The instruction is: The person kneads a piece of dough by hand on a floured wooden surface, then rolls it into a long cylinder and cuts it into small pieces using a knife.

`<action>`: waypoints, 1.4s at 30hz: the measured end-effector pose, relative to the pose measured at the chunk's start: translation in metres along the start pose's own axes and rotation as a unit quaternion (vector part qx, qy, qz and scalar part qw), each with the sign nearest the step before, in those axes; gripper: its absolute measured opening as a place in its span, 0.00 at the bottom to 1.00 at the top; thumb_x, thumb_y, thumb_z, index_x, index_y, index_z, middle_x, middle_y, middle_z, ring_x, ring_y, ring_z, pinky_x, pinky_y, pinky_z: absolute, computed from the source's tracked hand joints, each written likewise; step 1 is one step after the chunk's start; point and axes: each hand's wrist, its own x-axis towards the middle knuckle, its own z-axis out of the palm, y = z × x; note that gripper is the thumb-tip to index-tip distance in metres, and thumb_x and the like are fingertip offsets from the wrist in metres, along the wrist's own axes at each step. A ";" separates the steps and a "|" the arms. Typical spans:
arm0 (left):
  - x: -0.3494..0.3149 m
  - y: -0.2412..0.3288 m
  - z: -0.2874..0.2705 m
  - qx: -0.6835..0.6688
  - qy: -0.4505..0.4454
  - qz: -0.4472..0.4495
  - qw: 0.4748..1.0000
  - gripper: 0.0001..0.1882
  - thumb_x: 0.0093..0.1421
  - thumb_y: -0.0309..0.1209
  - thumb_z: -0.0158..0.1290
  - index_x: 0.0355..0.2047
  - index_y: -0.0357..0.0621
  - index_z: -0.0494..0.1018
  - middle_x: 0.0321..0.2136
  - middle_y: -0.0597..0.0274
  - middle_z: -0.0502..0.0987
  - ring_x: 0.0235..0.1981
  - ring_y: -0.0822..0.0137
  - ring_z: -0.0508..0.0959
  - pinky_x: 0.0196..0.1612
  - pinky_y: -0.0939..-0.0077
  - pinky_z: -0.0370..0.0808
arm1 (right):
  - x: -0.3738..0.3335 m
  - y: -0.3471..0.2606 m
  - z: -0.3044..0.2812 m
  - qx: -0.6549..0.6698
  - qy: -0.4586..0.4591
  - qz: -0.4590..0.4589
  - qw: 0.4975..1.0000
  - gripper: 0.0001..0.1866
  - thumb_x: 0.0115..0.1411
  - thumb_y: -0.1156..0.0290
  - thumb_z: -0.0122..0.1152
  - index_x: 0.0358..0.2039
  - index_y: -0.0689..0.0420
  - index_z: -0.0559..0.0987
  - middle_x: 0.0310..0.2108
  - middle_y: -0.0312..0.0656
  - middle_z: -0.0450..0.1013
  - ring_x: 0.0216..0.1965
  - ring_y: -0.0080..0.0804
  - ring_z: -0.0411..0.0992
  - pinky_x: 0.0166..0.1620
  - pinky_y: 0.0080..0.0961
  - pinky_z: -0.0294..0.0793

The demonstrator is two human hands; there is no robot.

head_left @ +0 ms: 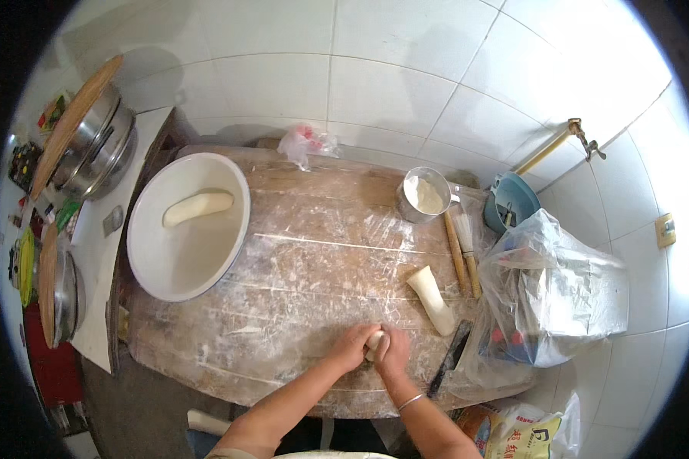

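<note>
Near the front edge of a floury wooden board [314, 252], my left hand [351, 346] and my right hand [393, 352] close together around a small lump of dough [373, 341]. Only the top of the lump shows between them. Just right of my hands lies a pale dough roll [430, 300], with a dark-bladed knife [450, 359] nearer to me beside it. Another dough roll [199, 208] rests inside the large white basin [147, 252] at the left. A silver bracelet is on my right wrist.
At the back right stand a metal cup of flour [424, 194] and a blue bucket [513, 200]. A rolling pin [455, 251] and a brush [468, 252] lie near a plastic-covered box [566, 291]. Steel pots [103, 145] with wooden lids stand far left; a thin bag [308, 144] lies by the wall.
</note>
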 end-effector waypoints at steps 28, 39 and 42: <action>0.006 0.033 0.016 -0.359 0.128 -0.312 0.870 0.25 0.65 0.34 0.52 0.57 0.38 0.58 0.34 0.56 0.73 0.31 0.69 0.76 0.27 0.71 0.74 | 0.102 0.036 0.049 -0.150 -0.035 0.063 0.986 0.12 0.58 0.61 0.56 0.25 0.55 0.80 0.27 0.47 0.73 0.32 0.48 0.71 0.38 0.42 0.68; 0.020 0.027 -0.040 -0.028 0.036 -0.111 0.993 0.25 0.53 0.20 0.52 0.54 0.44 0.69 0.47 0.46 0.74 0.50 0.46 0.73 0.52 0.58 0.71 | 0.057 0.008 0.008 0.055 -0.024 0.177 0.982 0.22 0.63 0.52 0.46 0.32 0.60 0.78 0.30 0.50 0.74 0.34 0.51 0.72 0.41 0.40 0.68; -0.008 0.014 -0.033 -0.042 0.053 -0.130 0.989 0.27 0.58 0.24 0.53 0.59 0.40 0.62 0.46 0.51 0.73 0.46 0.53 0.75 0.47 0.61 0.73 | 0.034 -0.003 0.019 -0.071 0.008 -0.016 0.997 0.14 0.60 0.61 0.51 0.30 0.57 0.79 0.29 0.48 0.73 0.34 0.51 0.70 0.39 0.41 0.66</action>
